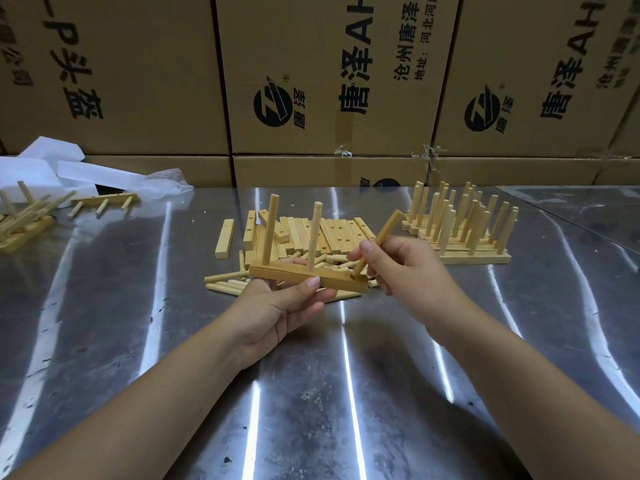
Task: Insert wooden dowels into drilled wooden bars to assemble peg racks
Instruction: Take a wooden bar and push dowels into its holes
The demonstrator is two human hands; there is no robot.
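My left hand (277, 306) grips a drilled wooden bar (294, 276) from below, thumb on its front face, above the metal table. Two dowels (270, 230) stand upright in the bar. My right hand (401, 263) pinches a third dowel (384, 233), tilted to the right, with its lower end at the hole near the bar's right end. Behind the hands lies a pile of drilled bars (311, 233), with loose dowels (225, 282) scattered in front of it.
Assembled peg racks (460, 230) stand in a group at the right back. More racks (24, 216) and white foam pieces (41, 164) lie at the far left. Cardboard boxes (329, 81) form a wall behind the shiny metal table (311, 393).
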